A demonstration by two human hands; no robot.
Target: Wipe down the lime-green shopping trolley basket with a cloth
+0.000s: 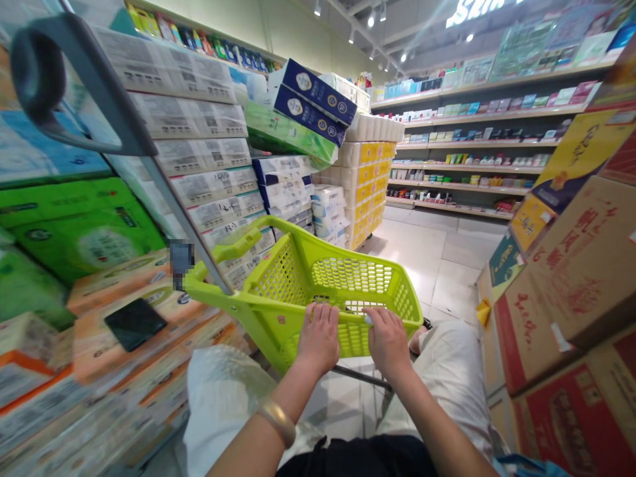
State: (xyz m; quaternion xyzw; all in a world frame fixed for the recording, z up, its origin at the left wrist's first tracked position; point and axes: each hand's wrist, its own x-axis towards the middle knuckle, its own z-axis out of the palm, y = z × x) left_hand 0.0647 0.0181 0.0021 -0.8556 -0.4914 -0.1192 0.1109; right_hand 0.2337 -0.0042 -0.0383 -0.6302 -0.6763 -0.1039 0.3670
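Note:
A lime-green shopping cart (358, 273) with perforated walls stands in front of my knees, and little shows inside it. Over its near rim curl the fingers of my left hand (318, 339), closed on the edge. A gold bangle (276, 421) circles that wrist. My right hand (391, 339) grips the same rim a short way to the right. Beside its fingers a small white bit (368, 320) shows, too small to name. A grey handle (74, 79) on a metal pole (183, 222) rises from the cart's left end.
Stacked paper packs (199, 142) line the left side, with a dark flat device (135, 323) lying on orange packs (99, 348). Cardboard cartons (586, 265) crowd the right. Goods-filled shelves (477, 112) stand behind a tiled floor (422, 245).

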